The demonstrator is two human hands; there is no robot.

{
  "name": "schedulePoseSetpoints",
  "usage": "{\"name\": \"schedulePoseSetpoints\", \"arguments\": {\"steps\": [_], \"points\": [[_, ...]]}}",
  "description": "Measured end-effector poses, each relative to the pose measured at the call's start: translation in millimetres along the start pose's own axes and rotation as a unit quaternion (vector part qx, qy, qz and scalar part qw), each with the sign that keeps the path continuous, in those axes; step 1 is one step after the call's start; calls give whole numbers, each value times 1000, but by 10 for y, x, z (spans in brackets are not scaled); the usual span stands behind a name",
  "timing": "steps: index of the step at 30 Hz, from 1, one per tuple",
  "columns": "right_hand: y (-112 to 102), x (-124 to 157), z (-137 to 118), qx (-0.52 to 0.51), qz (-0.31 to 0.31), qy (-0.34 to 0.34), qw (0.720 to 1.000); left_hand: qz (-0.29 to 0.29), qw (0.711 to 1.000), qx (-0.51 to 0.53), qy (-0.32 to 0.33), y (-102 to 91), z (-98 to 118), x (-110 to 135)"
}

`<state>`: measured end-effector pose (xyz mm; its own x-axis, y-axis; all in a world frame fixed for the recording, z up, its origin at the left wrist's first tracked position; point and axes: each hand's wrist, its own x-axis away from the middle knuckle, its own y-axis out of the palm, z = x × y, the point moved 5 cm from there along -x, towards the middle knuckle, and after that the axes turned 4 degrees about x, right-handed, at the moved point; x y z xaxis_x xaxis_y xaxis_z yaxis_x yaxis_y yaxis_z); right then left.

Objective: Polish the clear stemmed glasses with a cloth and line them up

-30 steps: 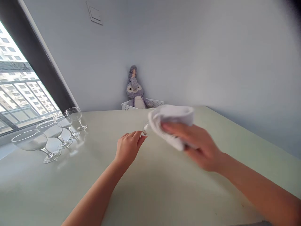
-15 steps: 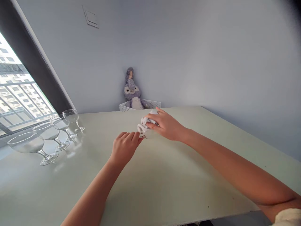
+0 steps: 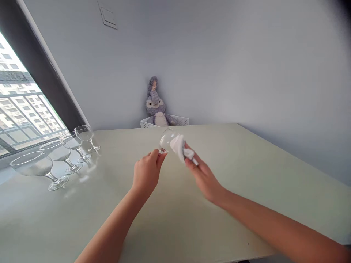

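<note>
Left hand [image 3: 146, 174] has its fingers pinched tight around the stem end of a clear stemmed glass with a round bowl [image 3: 168, 140], which it holds up off the pale green tabletop [image 3: 246, 171], about mid-table and a bit toward the far side. The glass is tipped over so the bowl points up and to the right, away from the hand.

Right hand [image 3: 204, 177] is right beside it, fingers closed narrow on a small scrunched-up white cloth [image 3: 181, 148]. The cloth sits against the mouth of the bowl, and part of it looks pushed inside, though I can't tell how far in since the glass is see-through and a little blurry there.

Over on the left, by the window [image 3: 22, 109], four more clear stemmed glasses [image 3: 59, 155] stand upright in a row that runs from near-left to farther back. They're close together, well apart from both hands.

At the far edge of the table, against the grey wall [image 3: 219, 65], a white perforated basket [image 3: 181, 120] has a grey plush bunny toy [image 3: 155, 104] sitting in it. There's also a pale wall switch plate [image 3: 109, 17] high up on the wall.
</note>
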<state>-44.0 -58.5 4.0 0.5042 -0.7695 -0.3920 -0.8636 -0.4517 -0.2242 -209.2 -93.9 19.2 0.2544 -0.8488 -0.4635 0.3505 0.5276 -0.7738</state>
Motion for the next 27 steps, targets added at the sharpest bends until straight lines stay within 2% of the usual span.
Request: {"name": "schedulePoseSetpoints", "arguments": {"steps": [2,4,6,8,10,11,13,16,18,19,21,24,27], "points": [[89,-13,-83,165,-48,-108,979,-59,993,88,-50,43,-54,-3],[167,-65,-159,306,-82,-229,920,-103,981,145,-76,91,-82,-8],[235,-154,-215,408,-100,-310,853,-132,974,163,-85,139,-93,-12],[293,-278,-287,467,-102,-354,804,-143,972,164,-87,174,-95,-12],[329,-435,-385,496,-93,-370,780,-146,971,165,-90,194,-95,-3],[328,-530,-434,505,-85,-366,777,-146,971,165,-88,198,-93,3],[255,-759,-495,511,-71,-311,798,-147,974,153,-73,200,-84,12],[-36,-1075,-396,432,-88,-98,892,-136,984,110,-29,174,-82,0],[-251,-1138,-262,354,-106,16,929,-120,988,92,-16,136,-114,-28],[-349,-1125,-200,328,-106,43,938,-110,989,93,-21,111,-142,-45],[-509,-1037,-90,307,-97,54,945,-89,988,113,-49,61,-211,-78],[-700,-817,57,257,-45,77,962,-67,982,154,-91,19,-284,-102],[-843,-617,60,238,-8,70,969,-57,977,179,-102,32,-290,-104]]}}
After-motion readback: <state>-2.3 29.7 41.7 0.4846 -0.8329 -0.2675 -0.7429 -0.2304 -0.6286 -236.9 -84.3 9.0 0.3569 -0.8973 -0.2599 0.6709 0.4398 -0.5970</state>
